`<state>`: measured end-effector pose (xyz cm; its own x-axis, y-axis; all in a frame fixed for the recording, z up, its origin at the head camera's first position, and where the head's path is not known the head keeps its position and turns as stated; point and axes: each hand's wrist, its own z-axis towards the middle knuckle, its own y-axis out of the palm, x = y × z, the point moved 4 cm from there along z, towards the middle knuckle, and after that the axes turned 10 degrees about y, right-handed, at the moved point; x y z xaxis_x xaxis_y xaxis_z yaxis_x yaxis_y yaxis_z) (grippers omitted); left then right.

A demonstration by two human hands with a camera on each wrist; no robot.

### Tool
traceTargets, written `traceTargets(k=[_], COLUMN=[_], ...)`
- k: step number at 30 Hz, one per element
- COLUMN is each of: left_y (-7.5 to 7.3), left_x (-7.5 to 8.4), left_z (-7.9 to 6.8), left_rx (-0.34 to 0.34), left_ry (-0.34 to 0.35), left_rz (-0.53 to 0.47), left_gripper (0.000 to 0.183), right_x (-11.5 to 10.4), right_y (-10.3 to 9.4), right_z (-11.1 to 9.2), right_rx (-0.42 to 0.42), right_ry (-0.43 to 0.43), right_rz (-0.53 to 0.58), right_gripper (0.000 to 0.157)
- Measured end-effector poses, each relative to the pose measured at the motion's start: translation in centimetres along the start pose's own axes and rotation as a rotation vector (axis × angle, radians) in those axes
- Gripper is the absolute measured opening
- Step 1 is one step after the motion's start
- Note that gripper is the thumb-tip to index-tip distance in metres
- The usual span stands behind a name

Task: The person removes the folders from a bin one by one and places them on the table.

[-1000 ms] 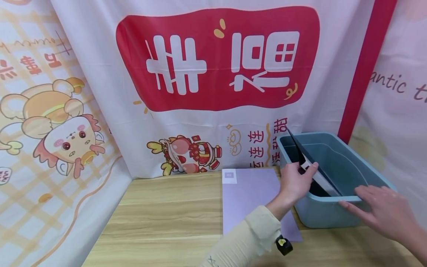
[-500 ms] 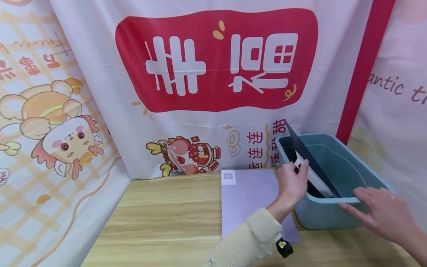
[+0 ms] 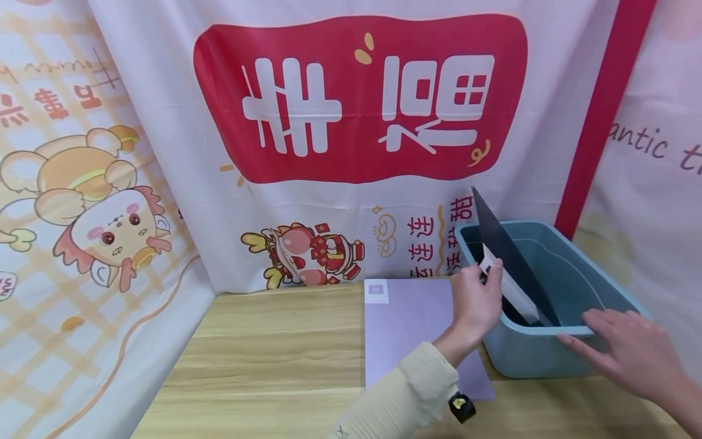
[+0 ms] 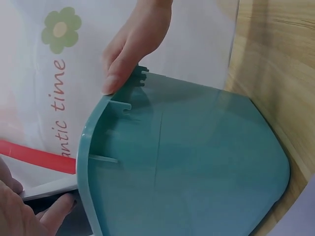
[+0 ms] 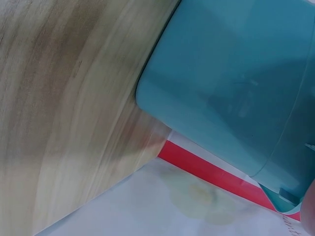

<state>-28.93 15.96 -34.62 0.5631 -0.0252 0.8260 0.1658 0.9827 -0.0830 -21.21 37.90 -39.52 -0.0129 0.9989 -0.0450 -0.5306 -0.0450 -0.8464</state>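
A light blue plastic bin (image 3: 540, 360) stands at the right of the table. My left hand (image 3: 476, 302) reaches over its left rim and pinches a flat thing with a white edge strip (image 3: 518, 296); I cannot tell its kind. Behind that strip a dark grey flat panel (image 3: 501, 247) slants up out of the bin, its top corner above the rim. In the left wrist view the left hand (image 4: 22, 214) is at the lower left, its fingers on a black part below the white strip. My right hand (image 3: 636, 350) grips the bin's near right rim, thumb outside.
A purple sheet (image 3: 408, 323) with a white label at its corner lies on the wooden table (image 3: 263, 366), left of the bin. Printed cloth (image 3: 356, 201) hangs behind the table and on both sides. A small black object (image 3: 462, 406) shows by the left sleeve.
The dark panel has risen, more of it showing above the bin. My left hand has shifted slightly left with the white-edged thing, away from the panel. The right hand stays on the rim.
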Motion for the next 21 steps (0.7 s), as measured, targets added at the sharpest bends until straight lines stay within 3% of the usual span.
traceTargets(k=[8,15,21], left_y=[-0.4,-1.0,-2.4], left_x=[0.4,0.9,2.9], left_z=[0.1,0.3,0.5], left_rx=[0.011,0.034,0.082], left_ry=[0.036,0.043,0.050], left_rz=[-0.026,-0.052,-0.078], left_gripper=[0.045,0.039,0.039], right_x=[-0.1,-0.1,0.0], right_y=[0.2,0.2,0.2], right_z=[0.1,0.2,0.4], right_rx=[-0.066,-0.057,-0.061], right_ry=[0.019,0.011,0.010], right_rz=[-0.012,-0.016,-0.007], right_gripper=[0.045,0.046,0.046])
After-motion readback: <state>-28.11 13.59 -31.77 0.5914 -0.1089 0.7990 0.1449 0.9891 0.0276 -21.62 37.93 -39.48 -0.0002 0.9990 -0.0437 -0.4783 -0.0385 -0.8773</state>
